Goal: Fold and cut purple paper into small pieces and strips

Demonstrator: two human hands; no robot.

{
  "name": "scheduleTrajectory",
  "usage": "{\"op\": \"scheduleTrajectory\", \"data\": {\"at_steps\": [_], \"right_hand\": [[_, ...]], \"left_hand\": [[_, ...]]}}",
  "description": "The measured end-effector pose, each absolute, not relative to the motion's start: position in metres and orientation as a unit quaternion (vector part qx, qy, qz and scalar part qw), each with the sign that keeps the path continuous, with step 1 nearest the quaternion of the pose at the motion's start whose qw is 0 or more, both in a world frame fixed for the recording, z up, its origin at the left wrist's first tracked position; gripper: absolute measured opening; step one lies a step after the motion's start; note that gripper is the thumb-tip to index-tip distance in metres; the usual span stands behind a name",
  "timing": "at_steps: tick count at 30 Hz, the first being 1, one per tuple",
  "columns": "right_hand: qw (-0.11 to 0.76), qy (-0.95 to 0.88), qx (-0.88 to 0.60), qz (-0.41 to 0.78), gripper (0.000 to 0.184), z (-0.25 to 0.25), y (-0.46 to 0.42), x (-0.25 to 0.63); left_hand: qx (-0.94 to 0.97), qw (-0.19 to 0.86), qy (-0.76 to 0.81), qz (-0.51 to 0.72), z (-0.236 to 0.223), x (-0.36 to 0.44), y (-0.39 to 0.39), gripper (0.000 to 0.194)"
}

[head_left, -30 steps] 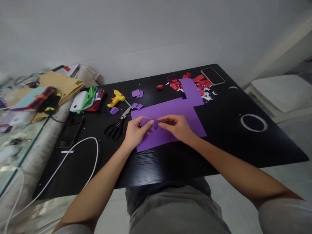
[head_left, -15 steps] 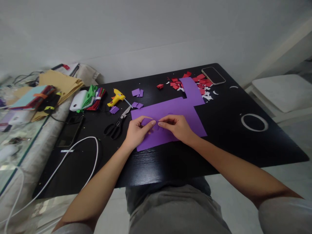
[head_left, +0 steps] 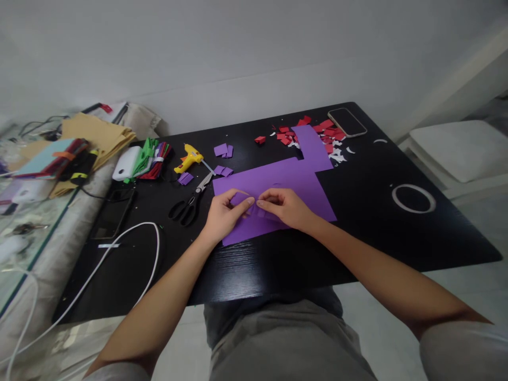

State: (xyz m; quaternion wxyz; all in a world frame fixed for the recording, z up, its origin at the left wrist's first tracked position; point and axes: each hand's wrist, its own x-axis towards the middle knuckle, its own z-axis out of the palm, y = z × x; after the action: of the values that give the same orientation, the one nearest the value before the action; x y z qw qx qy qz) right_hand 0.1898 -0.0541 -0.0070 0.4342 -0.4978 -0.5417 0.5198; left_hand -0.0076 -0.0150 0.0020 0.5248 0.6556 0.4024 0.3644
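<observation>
Above a large purple paper sheet (head_left: 305, 185), my two hands meet fingertip to fingertip. My left hand (head_left: 227, 212) pinches a small purple paper piece (head_left: 238, 199) between thumb and fingers. My right hand (head_left: 286, 206) is closed in a pinch at the right end of that piece, thumb against forefinger. Purple on purple makes the piece's outline hard to see, and the fingers hide part of it. To the left of the sheet lie black-handled scissors (head_left: 189, 205), their blades pointing away toward a yellow glue gun (head_left: 190, 159).
Small purple paper pieces (head_left: 223, 151) lie beyond the sheet. A purple strip (head_left: 311, 143) covers part of a heap of red paper pieces (head_left: 286, 138) and white scraps. A phone (head_left: 347, 123) lies back right, a white ring (head_left: 413, 199) at right, a white cable (head_left: 156, 248) at left.
Both hands stay over the sheet. The fingertips have drawn slightly closer together around the small purple piece, whose angle has shifted a little.
</observation>
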Motion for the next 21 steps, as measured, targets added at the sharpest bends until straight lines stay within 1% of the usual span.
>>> {"op": "scheduleTrajectory", "data": {"at_steps": [7, 12, 15, 18, 21], "right_hand": [[0.426, -0.575, -0.490, 0.498, 0.016, -0.0043, -0.0537, 0.1923], [0.427, -0.550, -0.478, 0.536, 0.017, -0.0051, -0.0554, 0.1895], [0.434, -0.555, -0.477, 0.526, 0.017, -0.0049, -0.0574, 0.1880], [0.436, -0.573, -0.488, 0.493, 0.016, -0.0044, -0.0594, 0.1873], [0.434, -0.586, -0.497, 0.471, 0.019, -0.0043, -0.0615, 0.1867]], "left_hand": [[0.670, 0.508, 0.409, 0.355, 0.0062, -0.0093, -0.0140, 0.027], [0.666, 0.530, 0.391, 0.351, 0.0102, -0.0109, -0.0129, 0.023], [0.660, 0.560, 0.378, 0.329, 0.0121, -0.0115, -0.0120, 0.018], [0.656, 0.565, 0.387, 0.318, 0.0111, -0.0113, -0.0120, 0.024], [0.652, 0.558, 0.405, 0.316, 0.0074, -0.0106, -0.0128, 0.025]]}}
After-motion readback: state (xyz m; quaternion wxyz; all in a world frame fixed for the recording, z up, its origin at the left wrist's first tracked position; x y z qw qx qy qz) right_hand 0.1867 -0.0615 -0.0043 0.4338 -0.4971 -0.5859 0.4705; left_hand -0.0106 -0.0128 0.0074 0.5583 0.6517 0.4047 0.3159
